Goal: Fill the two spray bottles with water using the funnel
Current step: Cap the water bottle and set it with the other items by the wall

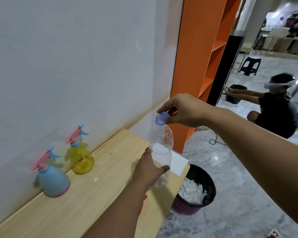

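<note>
Two spray bottles stand on the wooden table (93, 194) by the wall: a blue one (52, 179) nearer me and a yellow one (82, 158) behind it, both with pink trigger heads on. My left hand (150, 169) grips a clear plastic water bottle (161, 145) around its middle, holding it upright above the table's right edge. My right hand (181, 112) pinches the bottle's blue cap (163, 116) at the neck; the cap looks tilted off the thread. A small orange piece (143, 202) shows under my left forearm; I cannot tell what it is.
A white sheet of paper (178, 163) lies at the table's far right corner. A black and pink waste basket (194, 191) with white scraps stands on the floor beside the table. An orange shelf unit (203, 48) rises behind. Another person (273, 110) squats farther right.
</note>
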